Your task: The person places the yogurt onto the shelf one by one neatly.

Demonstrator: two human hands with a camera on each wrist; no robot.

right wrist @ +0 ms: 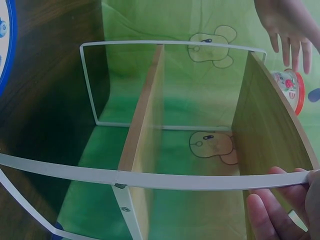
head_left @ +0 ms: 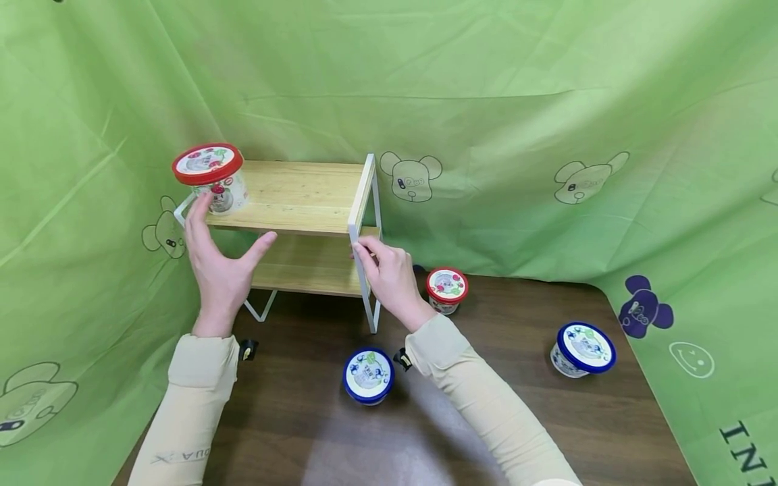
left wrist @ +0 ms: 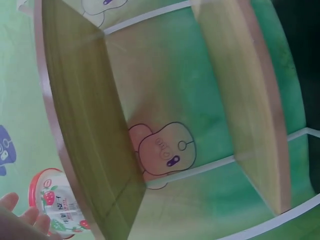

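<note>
A two-tier wooden shelf rack (head_left: pixel 304 196) with a white metal frame stands against the green cloth. On the left end of its top board sits a red-lidded tub (head_left: pixel 221 192) printed with strawberries. My left hand (head_left: pixel 217 277) is raised in front of that tub, thumb spread wide from the fingers, with nothing in its grasp. In the left wrist view, its fingertips overlap the edge of the tub (left wrist: pixel 59 202). At the rack's front right post my right hand (head_left: pixel 392 275) grips the white frame, its fingers curled around the bar (right wrist: pixel 220 182) in the right wrist view.
Another red-lidded tub (head_left: pixel 446 287) stands on the dark wooden floor, right of the rack. A blue-lidded tub (head_left: pixel 368 374) stands between my forearms, and a second blue-lidded tub (head_left: pixel 582 347) farther right. Green cloth (head_left: pixel 486 121) with cartoon heads encloses the back and sides.
</note>
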